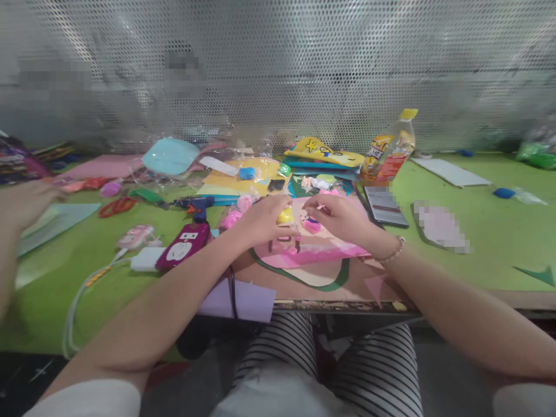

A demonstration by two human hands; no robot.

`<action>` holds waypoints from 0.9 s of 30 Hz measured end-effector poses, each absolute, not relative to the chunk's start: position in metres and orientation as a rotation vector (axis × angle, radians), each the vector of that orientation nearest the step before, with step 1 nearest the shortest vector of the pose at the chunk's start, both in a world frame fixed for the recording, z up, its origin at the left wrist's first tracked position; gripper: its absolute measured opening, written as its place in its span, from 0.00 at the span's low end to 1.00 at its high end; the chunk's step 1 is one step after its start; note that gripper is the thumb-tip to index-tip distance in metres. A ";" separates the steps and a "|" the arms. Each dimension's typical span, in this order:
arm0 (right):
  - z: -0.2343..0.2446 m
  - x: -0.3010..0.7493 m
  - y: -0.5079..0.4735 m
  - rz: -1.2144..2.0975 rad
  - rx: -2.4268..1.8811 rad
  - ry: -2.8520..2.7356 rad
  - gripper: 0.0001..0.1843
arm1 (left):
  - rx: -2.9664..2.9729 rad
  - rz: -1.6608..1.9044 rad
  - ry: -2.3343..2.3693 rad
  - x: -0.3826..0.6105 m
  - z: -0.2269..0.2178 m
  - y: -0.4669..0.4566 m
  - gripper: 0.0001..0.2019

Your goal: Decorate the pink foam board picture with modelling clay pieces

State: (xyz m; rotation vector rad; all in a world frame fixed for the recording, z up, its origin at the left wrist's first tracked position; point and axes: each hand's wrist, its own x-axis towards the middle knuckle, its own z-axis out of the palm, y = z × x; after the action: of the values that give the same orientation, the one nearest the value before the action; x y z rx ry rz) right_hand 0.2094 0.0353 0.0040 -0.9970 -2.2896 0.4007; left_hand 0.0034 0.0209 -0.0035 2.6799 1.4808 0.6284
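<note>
My left hand curls around a yellow lump of what looks like modelling clay above a pink decorated sheet. Close by on the right, my right hand has its fingers bent and pinched together; whatever they hold is too small to make out. Between the hands, a small figure with a pale face and a pink and blue body lies on the sheet. Dark brown and pink bits sit near it. Under the sheet shows a cream shape with a green border.
A hot glue gun, orange-handled scissors and a magenta power bank-like device with a cable are on the left. A phone and a drink bottle stand right. Another person's hand is at far left.
</note>
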 end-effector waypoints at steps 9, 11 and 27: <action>0.008 0.201 0.026 0.661 -1.025 -2.268 0.08 | 2.706 0.779 1.459 0.006 0.001 0.016 0.23; 0.008 0.201 0.025 0.701 -1.032 -2.246 0.07 | 2.702 0.799 1.452 0.005 0.002 0.016 0.22; 0.009 0.201 0.027 0.951 -1.043 -2.112 0.10 | 2.746 0.751 1.422 0.009 0.001 0.013 0.27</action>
State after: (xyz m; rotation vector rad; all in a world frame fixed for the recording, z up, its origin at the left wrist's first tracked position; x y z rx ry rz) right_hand 0.2012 0.0269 0.0086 -1.0428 -2.1123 0.9514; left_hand 0.0092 0.0133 0.0012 2.7460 1.4218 0.7515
